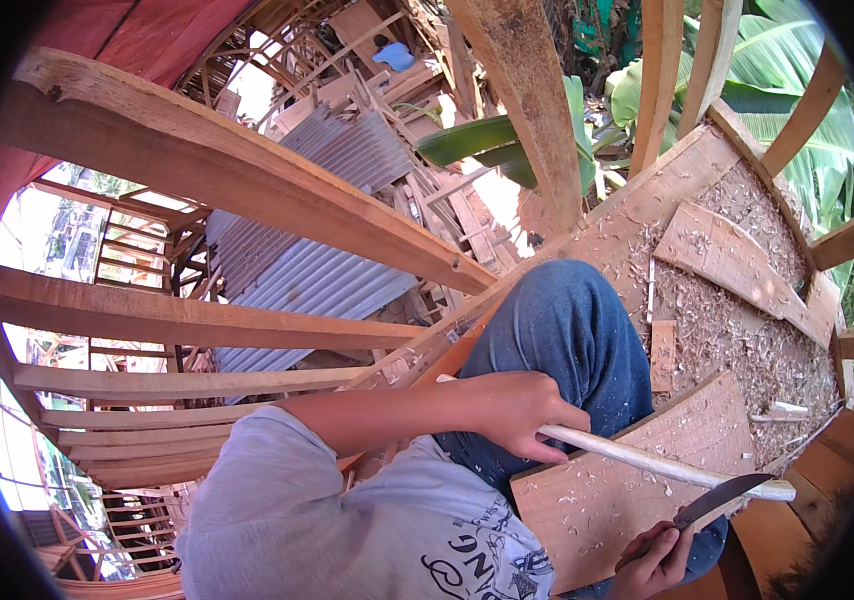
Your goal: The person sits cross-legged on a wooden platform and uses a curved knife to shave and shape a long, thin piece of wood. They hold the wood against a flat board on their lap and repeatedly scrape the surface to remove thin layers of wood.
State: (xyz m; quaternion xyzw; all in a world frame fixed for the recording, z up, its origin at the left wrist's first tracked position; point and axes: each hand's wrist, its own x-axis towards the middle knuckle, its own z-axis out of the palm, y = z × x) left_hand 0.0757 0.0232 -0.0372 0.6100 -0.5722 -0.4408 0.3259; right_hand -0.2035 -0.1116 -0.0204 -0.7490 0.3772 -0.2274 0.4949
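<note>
My left hand (pixel 535 412) is closed round a long, slim, pale wooden stick (pixel 637 457), above my bent knee in blue jeans. One end of the stick pokes out behind the wrist, and the rest slants down to the right. Low in the picture, my right hand (pixel 659 560) grips a knife (pixel 722 497) by its handle. The dark, curved blade lies across the stick near its far end and seems to touch it. Under both, a flat wooden board (pixel 587 510) rests over my lap, with a few shavings on it.
Wood shavings (pixel 717 320) cover the platform to the right, around a cut plank piece (pixel 732 262). Wooden beams (pixel 247 180) fan out on the left and upright posts (pixel 537 120) rise ahead. Below lie corrugated metal sheets (pixel 312 290); a person (pixel 394 55) in blue is farther off.
</note>
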